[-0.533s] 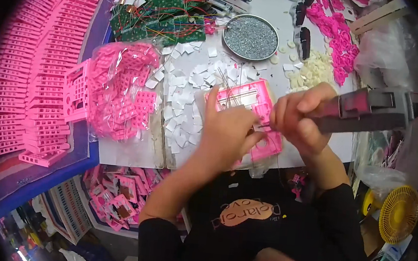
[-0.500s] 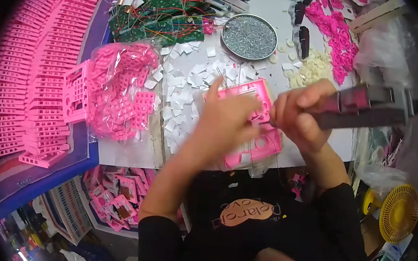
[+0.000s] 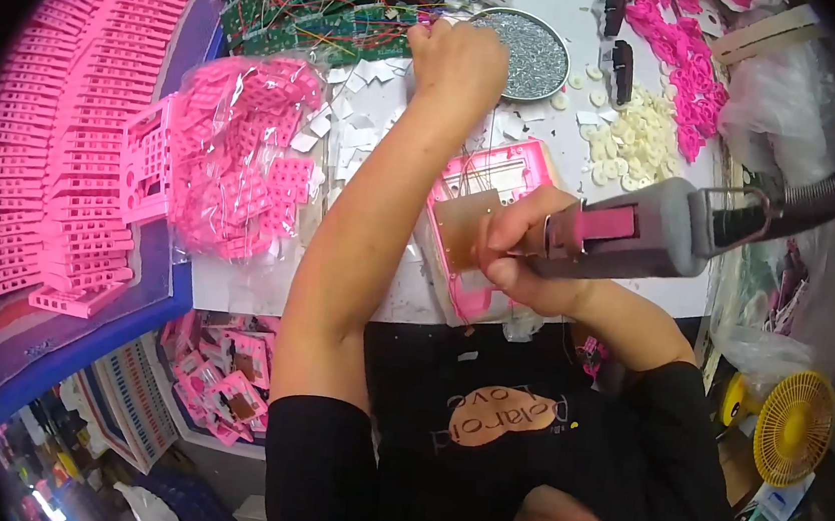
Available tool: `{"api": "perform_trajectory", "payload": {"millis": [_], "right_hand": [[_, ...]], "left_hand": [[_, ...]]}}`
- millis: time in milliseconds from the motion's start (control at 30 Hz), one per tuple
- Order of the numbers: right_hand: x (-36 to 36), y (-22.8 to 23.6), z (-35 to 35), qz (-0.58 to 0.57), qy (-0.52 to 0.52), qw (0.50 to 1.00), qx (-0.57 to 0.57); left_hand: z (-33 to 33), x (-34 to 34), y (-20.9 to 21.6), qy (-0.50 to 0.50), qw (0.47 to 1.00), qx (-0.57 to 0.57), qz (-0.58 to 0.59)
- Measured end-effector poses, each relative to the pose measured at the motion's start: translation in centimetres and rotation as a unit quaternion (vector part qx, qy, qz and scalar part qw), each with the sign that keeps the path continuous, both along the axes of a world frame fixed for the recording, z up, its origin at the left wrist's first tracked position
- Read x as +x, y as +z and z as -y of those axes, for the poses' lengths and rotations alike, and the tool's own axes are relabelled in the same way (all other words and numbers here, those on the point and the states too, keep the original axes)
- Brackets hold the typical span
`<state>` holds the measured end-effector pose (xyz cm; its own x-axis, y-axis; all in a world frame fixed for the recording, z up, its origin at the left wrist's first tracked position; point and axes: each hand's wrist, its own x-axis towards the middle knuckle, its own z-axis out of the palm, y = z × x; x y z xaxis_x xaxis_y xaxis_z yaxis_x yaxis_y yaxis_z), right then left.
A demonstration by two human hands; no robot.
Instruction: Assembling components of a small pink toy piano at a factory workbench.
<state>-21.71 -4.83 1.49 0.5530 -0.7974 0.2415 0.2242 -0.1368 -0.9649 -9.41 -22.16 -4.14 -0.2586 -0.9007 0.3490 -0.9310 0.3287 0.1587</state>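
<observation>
My right hand (image 3: 531,251) is wrapped round a grey electric screwdriver (image 3: 631,236) with a pinkish-red lever, held nearly level. Its fingertips are at the edge of a brown circuit board (image 3: 463,227), which lies over an open pink plastic case (image 3: 517,167) on the table. Thin wires run from the case's far end. My left arm stretches forward, and my left hand (image 3: 460,64) is curled at the left side of a round dish of small silver screws (image 3: 533,56), beside the wired boards. Whatever its fingers close on is hidden.
Green circuit boards (image 3: 337,2) with wires pile up at the back. White paper squares (image 3: 347,158), cream discs (image 3: 635,141) and bright pink parts (image 3: 682,70) lie around. Bagged pink grilles (image 3: 236,163) and stacked pink panels (image 3: 97,139) are left; a yellow fan (image 3: 793,427) is right.
My left hand has moved forward from the case to the screw dish. The brown board now shows over the case. The screwdriver's body has swung lower and nearer, still in my right hand.
</observation>
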Motion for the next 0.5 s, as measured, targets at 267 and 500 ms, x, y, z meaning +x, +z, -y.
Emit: {"api": "perform_trajectory", "payload": {"millis": [267,500], "right_hand": [[0.5,2.0,0.8,-0.080,0.066,0.989,-0.101],[0.9,1.2,0.9,0.034,0.008,0.999,-0.040]], "left_hand": [[-11.6,5.2,5.4,-0.035,0.968,-0.012,-0.249],[-21.2,6.9,3.7,-0.070,0.960,0.077,-0.261]]}}
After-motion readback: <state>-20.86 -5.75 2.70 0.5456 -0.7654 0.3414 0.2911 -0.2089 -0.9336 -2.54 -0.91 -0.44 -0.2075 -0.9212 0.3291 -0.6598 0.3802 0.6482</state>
